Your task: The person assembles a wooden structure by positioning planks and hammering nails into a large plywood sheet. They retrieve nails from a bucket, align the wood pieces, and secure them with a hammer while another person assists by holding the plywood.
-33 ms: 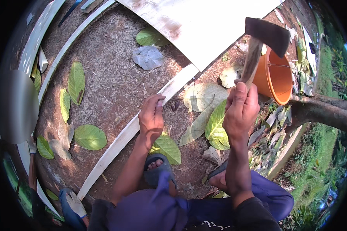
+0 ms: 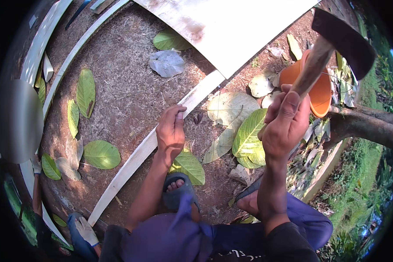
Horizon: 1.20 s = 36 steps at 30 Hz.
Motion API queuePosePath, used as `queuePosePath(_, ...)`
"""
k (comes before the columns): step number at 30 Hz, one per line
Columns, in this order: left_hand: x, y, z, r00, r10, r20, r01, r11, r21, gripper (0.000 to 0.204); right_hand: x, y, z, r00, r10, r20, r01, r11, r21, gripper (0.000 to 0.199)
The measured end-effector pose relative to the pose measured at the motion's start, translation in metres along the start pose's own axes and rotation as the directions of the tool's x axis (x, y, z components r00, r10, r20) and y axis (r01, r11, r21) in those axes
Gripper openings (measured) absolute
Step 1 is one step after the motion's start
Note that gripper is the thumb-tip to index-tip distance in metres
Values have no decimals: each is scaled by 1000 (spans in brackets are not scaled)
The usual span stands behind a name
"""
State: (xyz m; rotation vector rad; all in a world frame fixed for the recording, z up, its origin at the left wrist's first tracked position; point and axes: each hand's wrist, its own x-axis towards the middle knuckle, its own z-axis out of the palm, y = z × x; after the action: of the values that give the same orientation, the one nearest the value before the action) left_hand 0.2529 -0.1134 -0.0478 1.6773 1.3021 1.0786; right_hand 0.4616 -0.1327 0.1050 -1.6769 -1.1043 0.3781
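Note:
My right hand (image 2: 288,120) grips the wooden handle of a hatchet (image 2: 345,41), holding it raised with the dark steel head up and to the right. My left hand (image 2: 171,131) rests over a long pale wooden strip (image 2: 133,163), its fingertips pinched together at the strip's edge. Anything between those fingers is too small to make out. The strip runs from the lower left up to the corner of a large white board (image 2: 231,35).
An orange bucket (image 2: 321,94) stands behind the hatchet, near a tree trunk (image 2: 362,129). Large leaves (image 2: 101,155) lie scattered on the soil. Another curved strip (image 2: 67,65) runs along the left. A gloved hand of another person (image 2: 86,231) shows at lower left.
My right hand has swung the hatchet to the right, and its head now looks larger. My left hand and the wooden strip have barely moved.

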Motion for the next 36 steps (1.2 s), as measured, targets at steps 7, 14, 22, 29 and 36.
queuePosePath(7,3,3,7,1000,-23,8,23,1000,-10,19,-28,81,31,974,-146,-172,151,988,21,56)
queuePosePath(14,-8,0,5,999,-47,11,47,999,-18,19,-64,71,23,935,332,122,-269,892,-364,43)
queuePosePath(22,-4,-4,5,997,-77,-2,77,997,-24,20,13,-23,-6,946,-92,-312,189,936,298,62)
queuePosePath(29,0,-3,4,998,-28,-49,28,1000,2,20,-63,121,32,900,390,193,-242,817,-523,50)
queuePosePath(36,10,15,-16,965,-263,-12,263,964,32,21,-97,99,32,549,789,277,-827,464,317,41)
